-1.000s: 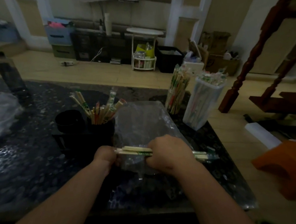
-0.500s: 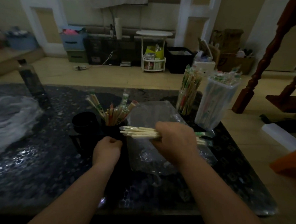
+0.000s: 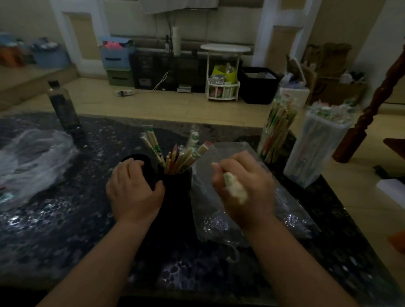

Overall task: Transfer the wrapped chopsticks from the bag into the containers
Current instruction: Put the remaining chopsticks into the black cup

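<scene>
My right hand (image 3: 244, 186) grips a bundle of wrapped chopsticks (image 3: 235, 187), end-on to the camera and blurred, above the clear plastic bag (image 3: 224, 222) lying flat on the dark table. My left hand (image 3: 133, 189) wraps around the black container (image 3: 177, 190), which holds several wrapped chopsticks (image 3: 175, 154) sticking up. A second black container (image 3: 138, 158) stands just behind my left hand, partly hidden. At the right stand a clear container of chopsticks (image 3: 278, 135) and a tall white container (image 3: 318, 147) full of wrapped ones.
A dark bottle (image 3: 65, 111) stands at the table's back left. A crumpled clear plastic bag (image 3: 26, 160) lies at the left. The table edge (image 3: 341, 216) runs along the right; beyond it is a wooden post (image 3: 377, 102) and floor clutter.
My right hand lifted the chopstick bundle out of the bag and turned it from sideways to pointing toward the camera. My left hand let go of the bag and moved onto the black container.
</scene>
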`<state>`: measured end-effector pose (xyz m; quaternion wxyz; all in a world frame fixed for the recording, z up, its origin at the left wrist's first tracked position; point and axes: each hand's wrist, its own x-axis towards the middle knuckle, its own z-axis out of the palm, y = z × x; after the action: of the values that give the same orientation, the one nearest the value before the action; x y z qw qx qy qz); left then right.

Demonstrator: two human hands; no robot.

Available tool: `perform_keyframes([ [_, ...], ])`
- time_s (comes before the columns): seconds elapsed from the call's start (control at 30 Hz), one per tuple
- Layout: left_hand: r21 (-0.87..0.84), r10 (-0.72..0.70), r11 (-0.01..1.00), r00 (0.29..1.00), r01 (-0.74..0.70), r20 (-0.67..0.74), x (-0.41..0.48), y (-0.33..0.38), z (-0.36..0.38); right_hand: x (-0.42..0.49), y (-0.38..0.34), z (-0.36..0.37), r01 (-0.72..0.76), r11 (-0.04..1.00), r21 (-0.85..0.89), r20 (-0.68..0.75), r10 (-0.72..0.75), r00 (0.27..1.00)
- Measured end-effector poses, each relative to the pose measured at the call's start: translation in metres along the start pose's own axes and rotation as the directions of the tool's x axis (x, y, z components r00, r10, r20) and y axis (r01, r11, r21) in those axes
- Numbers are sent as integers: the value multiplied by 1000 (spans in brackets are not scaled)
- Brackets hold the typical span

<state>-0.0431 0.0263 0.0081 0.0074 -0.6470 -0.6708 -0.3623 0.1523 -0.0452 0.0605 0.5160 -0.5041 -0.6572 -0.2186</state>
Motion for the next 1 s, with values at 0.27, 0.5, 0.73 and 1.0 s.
perform_keyframes([
  [0.27, 149, 18, 988, 988, -41, 153, 2, -11, 4, 11, -4, 20, -551, 678, 487, 97, 585, 805],
  [0.5, 169, 72, 981, 984, -99, 161, 2, -9, 10, 18, -8, 41, -603, 617, 505, 101, 652, 751],
  [0.73, 163, 104, 977, 976, -137, 194, 0, -7, 15, 19, -9, 69, -685, 558, 469, 210, 682, 700],
  [1.0, 153, 66, 984, 983, -93, 171, 1, -3, 17, 22, -6, 96, -841, 471, 267, 391, 744, 541],
])
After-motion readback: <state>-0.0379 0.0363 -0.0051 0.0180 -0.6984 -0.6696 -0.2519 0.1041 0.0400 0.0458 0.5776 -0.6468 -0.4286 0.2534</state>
